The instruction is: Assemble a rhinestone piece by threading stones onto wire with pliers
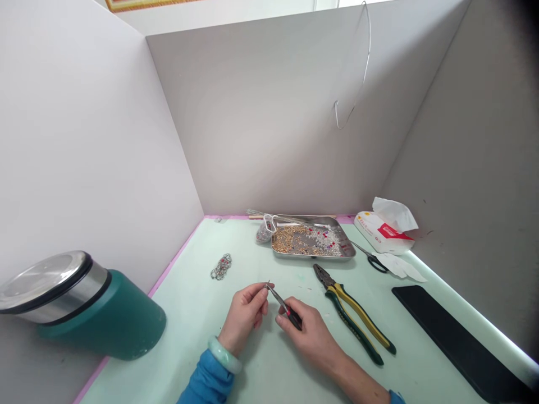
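My right hand [309, 331] is closed around a pair of small needle-nose pliers [281, 301] with a dark handle and a red mark. Their thin tip points up and left, meeting the fingertips of my left hand [246, 308]. There the left thumb and forefinger pinch something tiny, too small to make out. A pale green bangle [224, 354] circles the left wrist above a blue sleeve. Beyond the left hand lies a little heap of linked silver and red pieces [221, 266]. Large combination pliers [353, 314] with green and yellow handles rest right of my right hand.
A metal tray [314, 257] of gold, clear and red beads stands at the back, beside a small bag [264, 231]. Scissors [377, 262], a tissue pack [385, 233] and a black strip [455, 336] are rightward. A green tumbler [113, 314] is at left; walls enclose the table.
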`<state>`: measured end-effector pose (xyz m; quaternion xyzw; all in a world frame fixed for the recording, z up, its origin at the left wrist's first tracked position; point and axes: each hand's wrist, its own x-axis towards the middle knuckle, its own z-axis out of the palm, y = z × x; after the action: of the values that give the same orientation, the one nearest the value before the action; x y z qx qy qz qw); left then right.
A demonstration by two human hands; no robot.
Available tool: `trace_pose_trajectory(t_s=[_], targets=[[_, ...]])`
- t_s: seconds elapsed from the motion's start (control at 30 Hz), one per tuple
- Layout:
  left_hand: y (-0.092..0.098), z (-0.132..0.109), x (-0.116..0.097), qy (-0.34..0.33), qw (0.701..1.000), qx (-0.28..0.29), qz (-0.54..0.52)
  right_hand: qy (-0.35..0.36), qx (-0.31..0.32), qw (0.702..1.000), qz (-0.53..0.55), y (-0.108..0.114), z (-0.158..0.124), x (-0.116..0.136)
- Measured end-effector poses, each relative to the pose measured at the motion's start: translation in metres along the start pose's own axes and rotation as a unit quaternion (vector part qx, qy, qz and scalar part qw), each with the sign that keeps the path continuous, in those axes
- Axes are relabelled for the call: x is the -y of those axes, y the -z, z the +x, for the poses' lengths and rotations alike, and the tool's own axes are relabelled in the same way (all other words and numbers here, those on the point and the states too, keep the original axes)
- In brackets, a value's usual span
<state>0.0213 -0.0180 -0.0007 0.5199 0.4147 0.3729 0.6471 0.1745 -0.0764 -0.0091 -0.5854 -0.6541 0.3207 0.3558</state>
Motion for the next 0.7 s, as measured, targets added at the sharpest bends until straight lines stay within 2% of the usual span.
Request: trace_pose_trajectory(t_s=[0.13,0.23,0.3,0.37,0.53,0.7], targets=[[0.000,-0.001,0.000,-0.028,0.997,-0.005,0.070,0.005,-0.006,1.000,-0.012,-0.002,0.000,-0.001],[-0.001,-0.002,0.003,-0.095,0.979,-0.044,0.176,0.010,-0.022,0.999,-0.042,-0.006,0.001,-0.002],[-0.002,-0.001,0.005,-0.115,0.967,-0.070,0.215,0.015,-0.032,0.997,-0.066,-0.009,0.001,-0.003],[-0.001,0.000,0.008,-0.096,0.972,-0.066,0.205,0.021,-0.035,0.996,-0.081,-0.011,0.001,-0.005],[0.002,0.001,0.006,0.015,0.997,-0.007,0.081,0.035,-0.030,0.995,-0.092,-0.012,-0.002,-0.006],[0.004,-0.004,-0.006,0.076,0.996,0.047,-0.018,0.050,-0.014,0.997,-0.062,-0.004,-0.002,-0.003]])
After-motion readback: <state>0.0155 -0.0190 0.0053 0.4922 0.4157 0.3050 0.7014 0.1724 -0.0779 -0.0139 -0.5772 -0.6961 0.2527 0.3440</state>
